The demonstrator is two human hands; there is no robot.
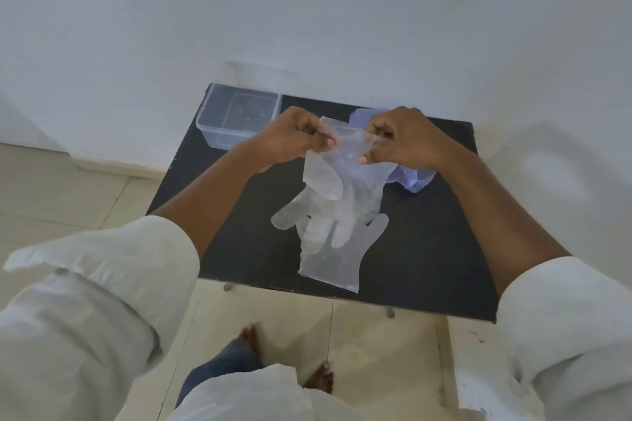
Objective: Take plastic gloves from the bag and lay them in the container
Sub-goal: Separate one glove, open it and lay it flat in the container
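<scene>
The left hand (290,137) and right hand (400,140) each pinch the cuff of a hanging plastic glove (345,178), apparently spreading it flat for the far-left container (239,120).

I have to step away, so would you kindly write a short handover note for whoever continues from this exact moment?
Left hand and right hand: both pinch the cuff of one clear glove, held up over the black table.
Second glove: lies flat on the table near its front edge, under the hanging fingers of the held one.
Bag: crumpled on the table behind the right hand.
Container: open at the table's far left corner; no glove visible in it.
Left: lay both gloves in the container, then check the bag.
</scene>
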